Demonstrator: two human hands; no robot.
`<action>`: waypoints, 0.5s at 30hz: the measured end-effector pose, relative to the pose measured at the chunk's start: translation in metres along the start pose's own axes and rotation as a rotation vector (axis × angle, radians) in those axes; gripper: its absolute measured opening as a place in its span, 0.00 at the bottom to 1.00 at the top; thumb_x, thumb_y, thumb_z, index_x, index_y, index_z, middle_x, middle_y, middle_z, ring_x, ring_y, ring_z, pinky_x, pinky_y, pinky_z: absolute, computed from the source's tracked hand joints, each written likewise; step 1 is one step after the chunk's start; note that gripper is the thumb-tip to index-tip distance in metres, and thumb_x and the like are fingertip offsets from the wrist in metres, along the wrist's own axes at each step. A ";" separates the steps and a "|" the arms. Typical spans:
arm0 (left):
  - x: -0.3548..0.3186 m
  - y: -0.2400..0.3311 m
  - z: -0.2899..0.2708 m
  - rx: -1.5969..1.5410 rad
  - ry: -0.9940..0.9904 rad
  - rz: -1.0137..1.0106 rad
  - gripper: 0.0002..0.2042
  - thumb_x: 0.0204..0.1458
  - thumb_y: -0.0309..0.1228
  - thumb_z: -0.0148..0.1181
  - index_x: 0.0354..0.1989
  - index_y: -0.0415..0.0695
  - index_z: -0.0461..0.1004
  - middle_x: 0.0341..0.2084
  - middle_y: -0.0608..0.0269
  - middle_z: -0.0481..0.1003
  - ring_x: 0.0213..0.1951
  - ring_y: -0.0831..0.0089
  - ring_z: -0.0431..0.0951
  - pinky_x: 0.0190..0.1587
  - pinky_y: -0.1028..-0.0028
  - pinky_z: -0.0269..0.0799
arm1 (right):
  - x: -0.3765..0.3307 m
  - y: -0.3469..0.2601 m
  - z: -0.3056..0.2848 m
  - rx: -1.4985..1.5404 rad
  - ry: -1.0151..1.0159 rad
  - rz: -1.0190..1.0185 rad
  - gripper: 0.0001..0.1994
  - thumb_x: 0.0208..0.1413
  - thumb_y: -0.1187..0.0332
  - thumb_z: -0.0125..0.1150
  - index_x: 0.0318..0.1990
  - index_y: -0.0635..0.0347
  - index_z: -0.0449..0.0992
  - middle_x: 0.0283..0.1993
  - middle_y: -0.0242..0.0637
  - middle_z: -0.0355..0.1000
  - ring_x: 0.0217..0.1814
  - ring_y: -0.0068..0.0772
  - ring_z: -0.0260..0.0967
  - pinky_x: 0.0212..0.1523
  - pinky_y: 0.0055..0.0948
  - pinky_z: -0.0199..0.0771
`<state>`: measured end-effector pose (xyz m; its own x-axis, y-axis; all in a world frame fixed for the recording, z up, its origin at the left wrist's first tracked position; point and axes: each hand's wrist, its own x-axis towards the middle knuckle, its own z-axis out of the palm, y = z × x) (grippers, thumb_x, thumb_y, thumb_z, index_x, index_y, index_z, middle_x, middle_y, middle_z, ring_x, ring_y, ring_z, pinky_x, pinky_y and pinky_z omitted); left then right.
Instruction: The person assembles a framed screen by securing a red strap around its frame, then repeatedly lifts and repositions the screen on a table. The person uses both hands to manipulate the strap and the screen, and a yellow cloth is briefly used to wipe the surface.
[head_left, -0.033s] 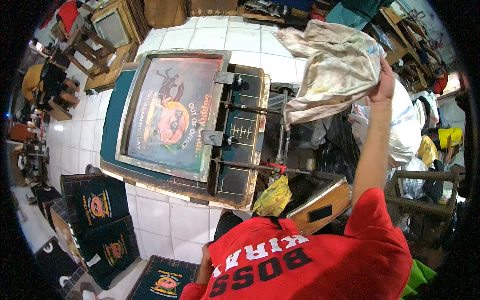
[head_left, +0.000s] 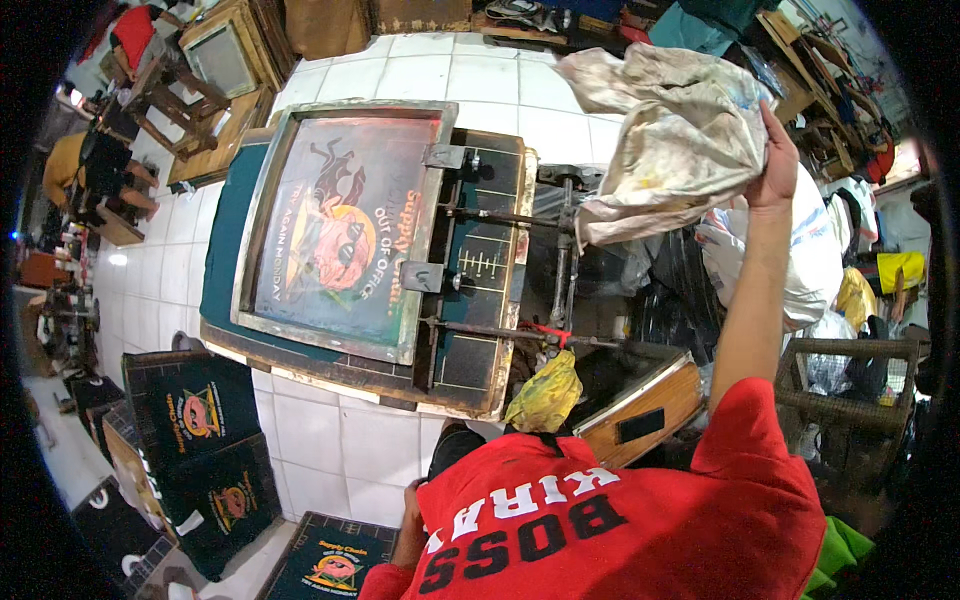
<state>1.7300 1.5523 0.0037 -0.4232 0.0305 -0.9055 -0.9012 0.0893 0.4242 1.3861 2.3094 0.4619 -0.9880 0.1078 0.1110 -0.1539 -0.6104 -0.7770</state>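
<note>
My right hand (head_left: pixel 778 168) is raised at the upper right, closed on the edge of a stained, off-white cloth rag (head_left: pixel 690 150). The rag hangs spread out to the left of the fingers. A screen printing frame (head_left: pixel 428 130) lies left of the rag, its mesh showing a pink figure and lettering. Metal clamps (head_left: pixel 424 277) hold it to rods. Beneath it is a board with dark green fabric (head_left: pixel 222 265). My left hand (head_left: pixel 410 520) is low beside my body, mostly hidden by the red shirt, its fingers not visible.
Printed dark panels (head_left: pixel 190 410) stand at the lower left on white tiles, with another (head_left: pixel 335 560) near my left side. A yellow bag (head_left: pixel 548 392) hangs off the rods. White sacks (head_left: pixel 790 250) and a mesh crate (head_left: pixel 845 390) are at right. Other people (head_left: pixel 95 165) sit far left.
My right hand and the rag have shifted slightly to the right. The frame and the left hand look unchanged.
</note>
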 end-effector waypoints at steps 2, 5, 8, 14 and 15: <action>0.006 0.025 0.008 0.026 -0.006 0.037 0.20 0.58 0.23 0.51 0.59 0.31 0.68 0.43 0.48 0.79 0.39 0.65 0.81 0.40 0.68 0.78 | -0.023 -0.008 0.019 0.002 0.039 -0.115 0.19 0.67 0.64 0.51 0.57 0.69 0.72 0.58 0.49 0.74 0.58 0.42 0.75 0.60 0.43 0.75; 0.008 0.087 0.027 0.117 0.080 0.090 0.20 0.60 0.23 0.46 0.62 0.35 0.66 0.48 0.47 0.77 0.43 0.61 0.82 0.42 0.66 0.79 | -0.054 0.007 0.031 -0.087 0.326 -0.140 0.19 0.66 0.64 0.53 0.57 0.68 0.72 0.57 0.48 0.75 0.56 0.40 0.76 0.60 0.42 0.76; -0.005 0.138 0.042 0.113 0.067 0.174 0.21 0.60 0.24 0.45 0.63 0.38 0.65 0.51 0.47 0.76 0.46 0.59 0.81 0.42 0.64 0.78 | -0.046 0.058 0.006 0.059 0.296 0.063 0.18 0.66 0.62 0.55 0.56 0.66 0.72 0.53 0.44 0.77 0.53 0.38 0.77 0.58 0.40 0.77; -0.027 0.149 0.053 0.140 0.087 0.169 0.21 0.58 0.21 0.44 0.61 0.37 0.67 0.51 0.45 0.76 0.47 0.58 0.81 0.42 0.64 0.79 | -0.066 0.231 -0.058 -1.508 0.317 0.473 0.40 0.58 0.56 0.61 0.72 0.70 0.52 0.71 0.58 0.58 0.75 0.54 0.54 0.72 0.38 0.55; -0.031 0.139 0.049 0.124 0.086 0.179 0.21 0.58 0.20 0.44 0.61 0.37 0.67 0.52 0.45 0.75 0.47 0.58 0.81 0.42 0.65 0.79 | -0.075 0.245 -0.061 -1.587 0.292 0.324 0.38 0.58 0.61 0.61 0.71 0.69 0.54 0.70 0.59 0.60 0.73 0.55 0.56 0.72 0.39 0.56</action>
<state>1.6219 1.6131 0.0903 -0.5862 -0.0278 -0.8097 -0.7951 0.2121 0.5683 1.4237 2.1992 0.2251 -0.9092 0.3908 -0.1435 0.3968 0.7093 -0.5826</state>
